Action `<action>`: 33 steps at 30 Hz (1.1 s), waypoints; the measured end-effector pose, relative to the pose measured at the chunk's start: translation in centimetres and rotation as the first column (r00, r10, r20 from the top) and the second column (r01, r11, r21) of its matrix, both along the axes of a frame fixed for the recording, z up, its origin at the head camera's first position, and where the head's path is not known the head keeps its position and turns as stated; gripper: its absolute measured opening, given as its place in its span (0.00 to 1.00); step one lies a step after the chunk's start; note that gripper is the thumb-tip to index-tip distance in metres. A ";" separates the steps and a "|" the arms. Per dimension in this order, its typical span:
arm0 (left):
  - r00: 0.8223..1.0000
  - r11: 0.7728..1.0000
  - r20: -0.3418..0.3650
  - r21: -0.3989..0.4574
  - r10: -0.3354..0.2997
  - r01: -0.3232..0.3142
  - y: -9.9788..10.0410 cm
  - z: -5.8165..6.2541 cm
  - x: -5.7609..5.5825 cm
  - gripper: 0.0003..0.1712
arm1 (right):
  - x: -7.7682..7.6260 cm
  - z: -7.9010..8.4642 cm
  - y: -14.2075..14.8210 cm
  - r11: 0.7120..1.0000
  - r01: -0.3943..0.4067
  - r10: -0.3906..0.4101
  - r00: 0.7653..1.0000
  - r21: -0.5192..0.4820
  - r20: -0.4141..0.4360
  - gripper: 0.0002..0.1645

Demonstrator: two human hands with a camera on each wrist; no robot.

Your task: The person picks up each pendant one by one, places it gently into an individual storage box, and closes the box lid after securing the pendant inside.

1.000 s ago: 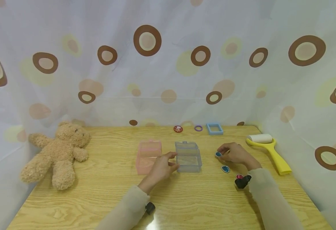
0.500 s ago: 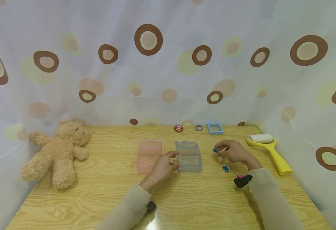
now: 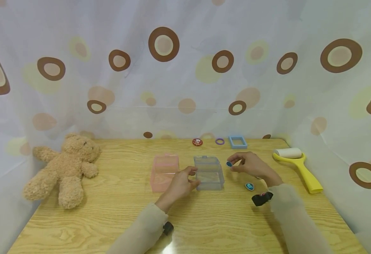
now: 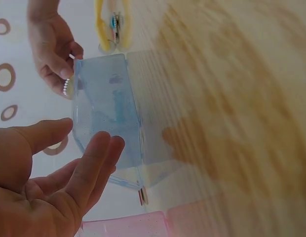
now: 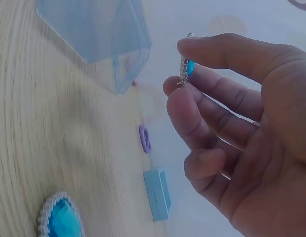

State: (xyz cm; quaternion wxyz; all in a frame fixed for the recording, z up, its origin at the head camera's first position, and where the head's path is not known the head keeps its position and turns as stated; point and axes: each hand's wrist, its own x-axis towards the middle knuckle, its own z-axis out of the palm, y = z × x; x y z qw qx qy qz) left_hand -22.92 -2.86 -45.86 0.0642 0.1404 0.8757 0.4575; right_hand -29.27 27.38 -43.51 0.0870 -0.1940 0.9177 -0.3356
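Between thumb and fingertips, my right hand [image 3: 251, 164] pinches a blue gem [image 3: 229, 164] with a beaded silver rim, above the table and just right of the clear blue box [image 3: 218, 186]. The box stands with its lid tipped back. My left hand [image 3: 180, 184] is at the box's left side, fingers loosely bent; whether the fingertips touch it I cannot tell. A second blue gem [image 3: 249, 186], also silver-rimmed, lies on the table below the right hand; the right wrist view shows this table gem [image 5: 63, 219] close up. A pink gem is mostly hidden behind the right wrist camera.
A clear pink box [image 3: 160, 187] with its lid back stands left of the blue one. Along the back lie a red disc [image 3: 197, 142], a purple ring [image 3: 219, 144] and a light-blue square frame [image 3: 238, 146]. A teddy bear [image 3: 65, 169] lies left, a yellow-handled lint roller [image 3: 306, 173] right.
My right hand has lifted the blue gem off the table and carried it left and slightly back, toward the blue box. The left hand has hardly moved.
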 end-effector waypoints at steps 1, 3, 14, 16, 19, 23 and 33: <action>1.000 1.000 0.001 -0.002 -0.001 0.001 0.1 0.0 0.0 0.29 | 0.0 0.1 -0.2 1.000 -0.006 0.006 1.000 -0.007 0.002 0.17; 1.000 1.000 0.001 -0.014 0.000 0.000 0.2 0.0 0.0 0.30 | 0.0 0.1 -0.6 1.000 -0.016 0.017 1.000 -0.022 0.004 0.17; 1.000 1.000 -0.018 -0.026 -0.009 0.009 0.3 0.1 -0.1 0.29 | -0.6 -0.4 -3.3 0.995 -0.094 0.094 0.996 -0.038 0.007 0.18; 1.000 1.000 -0.020 -0.025 -0.011 0.011 0.3 0.1 -0.1 0.28 | -0.6 -0.6 -3.7 0.993 -0.107 0.107 0.994 -0.047 0.017 0.17; 1.000 1.000 -0.015 -0.019 -0.021 0.021 0.2 0.1 -0.1 0.28 | -0.7 -0.9 -4.3 0.989 -0.137 0.138 0.990 -0.053 0.021 0.16; 0.999 0.999 -0.012 -0.004 -0.042 0.042 0.1 0.2 -0.1 0.28 | -0.6 -1.0 -4.8 0.984 -0.173 0.175 0.984 -0.044 0.024 0.17; 0.999 0.999 -0.010 -0.020 -0.036 0.036 0.2 0.3 -0.1 0.27 | -0.6 -1.5 -5.8 0.981 -0.189 0.189 0.982 0.040 -0.012 0.16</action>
